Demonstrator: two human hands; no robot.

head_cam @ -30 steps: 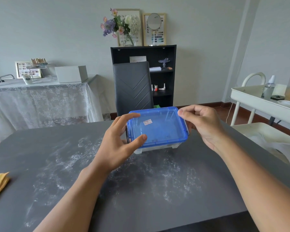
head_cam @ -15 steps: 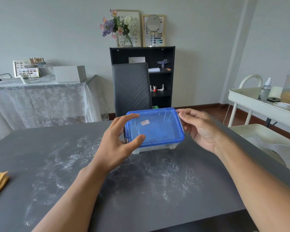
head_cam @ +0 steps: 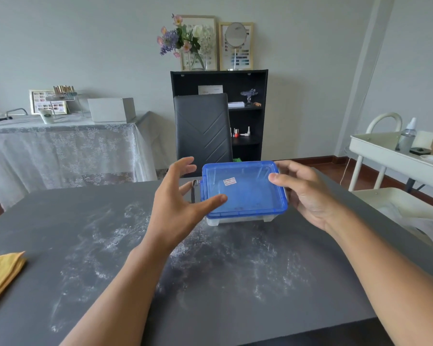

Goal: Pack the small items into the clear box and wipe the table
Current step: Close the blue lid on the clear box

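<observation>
The clear box [head_cam: 238,219] with its blue lid [head_cam: 243,191] on stands on the dark grey table [head_cam: 235,308], near the far edge. My right hand [head_cam: 308,196] grips its right end, thumb on the lid and fingers round the side. My left hand [head_cam: 175,203] is spread beside the left end; only its thumb tip touches the lid's front left corner. A metal latch [head_cam: 193,191] shows between that hand and the box. White powder smears [head_cam: 125,245] cover the tabletop. The box's contents are too dim to make out.
A folded yellow cloth [head_cam: 0,273] lies at the table's left edge. A black chair [head_cam: 201,128] stands behind the table, with a black shelf [head_cam: 248,108] beyond it. A white cart [head_cam: 398,156] stands at the right, a lace-covered table [head_cam: 60,146] at the back left.
My left hand's fingers have come off the box's left side and spread apart; only the thumb stays on the lid. My right hand keeps its hold on the right end.
</observation>
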